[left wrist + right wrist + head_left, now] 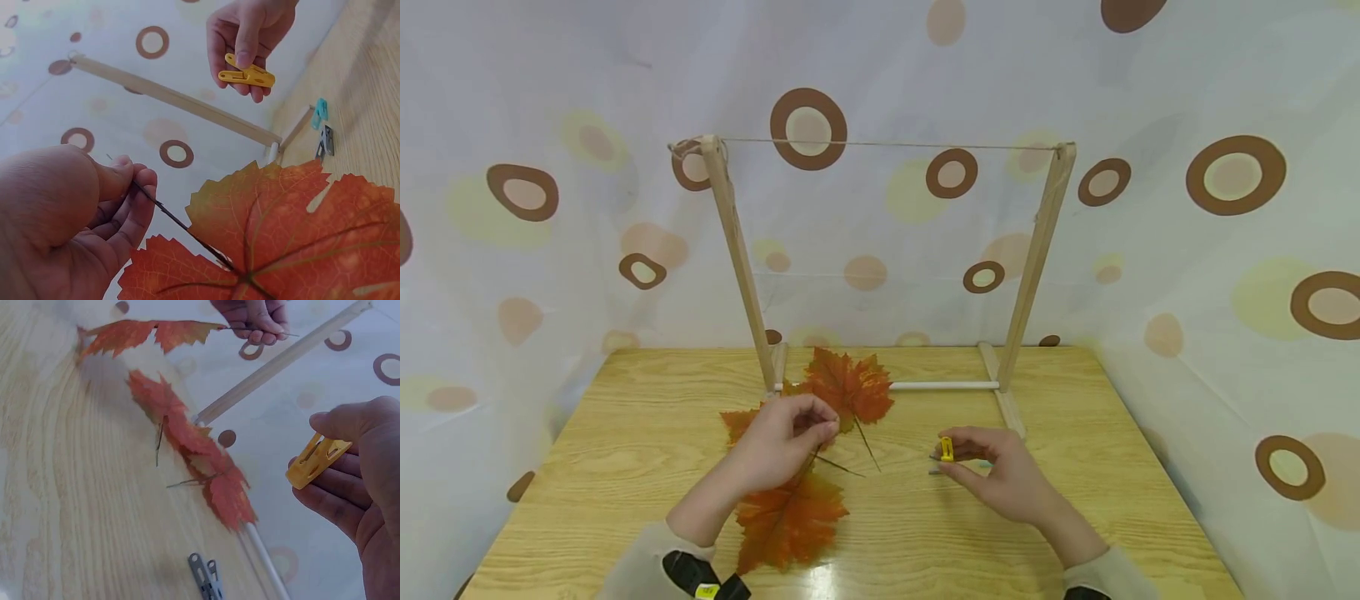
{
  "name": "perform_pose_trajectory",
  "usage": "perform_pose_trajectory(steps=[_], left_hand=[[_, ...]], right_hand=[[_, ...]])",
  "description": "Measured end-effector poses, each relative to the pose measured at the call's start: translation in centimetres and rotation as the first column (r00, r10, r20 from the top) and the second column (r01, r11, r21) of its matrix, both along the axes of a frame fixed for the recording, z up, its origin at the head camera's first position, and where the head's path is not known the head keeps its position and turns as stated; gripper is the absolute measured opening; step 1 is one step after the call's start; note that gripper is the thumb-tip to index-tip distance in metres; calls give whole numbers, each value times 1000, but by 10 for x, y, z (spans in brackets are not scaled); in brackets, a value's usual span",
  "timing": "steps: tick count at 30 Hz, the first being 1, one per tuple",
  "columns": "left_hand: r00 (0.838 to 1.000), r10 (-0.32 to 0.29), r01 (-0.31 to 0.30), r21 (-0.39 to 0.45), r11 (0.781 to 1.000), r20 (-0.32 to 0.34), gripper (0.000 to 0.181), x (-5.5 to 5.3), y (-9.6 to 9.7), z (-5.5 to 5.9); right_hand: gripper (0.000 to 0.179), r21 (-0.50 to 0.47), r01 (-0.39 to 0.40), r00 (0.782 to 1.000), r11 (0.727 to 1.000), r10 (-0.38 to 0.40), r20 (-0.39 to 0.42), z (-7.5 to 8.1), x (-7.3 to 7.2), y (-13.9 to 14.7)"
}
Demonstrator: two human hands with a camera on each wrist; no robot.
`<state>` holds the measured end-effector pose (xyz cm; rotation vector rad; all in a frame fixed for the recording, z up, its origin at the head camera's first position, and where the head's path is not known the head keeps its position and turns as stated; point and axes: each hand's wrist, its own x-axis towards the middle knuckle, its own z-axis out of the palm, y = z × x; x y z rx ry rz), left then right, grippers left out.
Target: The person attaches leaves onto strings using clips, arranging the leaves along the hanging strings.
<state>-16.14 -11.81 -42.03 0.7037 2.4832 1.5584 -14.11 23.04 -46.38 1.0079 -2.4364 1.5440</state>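
My left hand (786, 437) pinches the dark stem of an orange-red maple leaf (793, 517), whose blade hangs below the fingers. In the left wrist view that leaf (300, 231) spreads wide, its stem running up to the fingertips. Between thumb and fingers, my right hand (1000, 471) holds a yellow clothespin (947, 450); the right wrist view shows the clothespin (315, 459) lying along the fingers under the thumb. More maple leaves (187, 437) lie on the table beyond the left hand, stems pointing toward the near side.
A wooden frame stands at the back, with a left post (737, 258), a right post (1037, 267), a string (910, 145) tied across the top and a white rod (943, 386) low down. Grey (325, 142) and teal (320, 112) clothespins lie on the wooden table (647, 417).
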Motion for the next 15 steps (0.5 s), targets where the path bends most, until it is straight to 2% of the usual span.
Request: perform_pose_trajectory(steps=[6, 10, 15], left_hand=[[1000, 13, -12, 52, 999, -17, 7, 0, 3, 10], [999, 43, -41, 65, 997, -20, 7, 0, 5, 14], [998, 68, -67, 115, 991, -6, 8, -2, 8, 20]], right_hand=[[27, -126, -52, 995, 991, 63, 82, 11, -1, -1], [23, -136, -44, 989, 990, 62, 135, 16, -2, -1], [19, -113, 0, 986, 994, 19, 164, 22, -4, -3]])
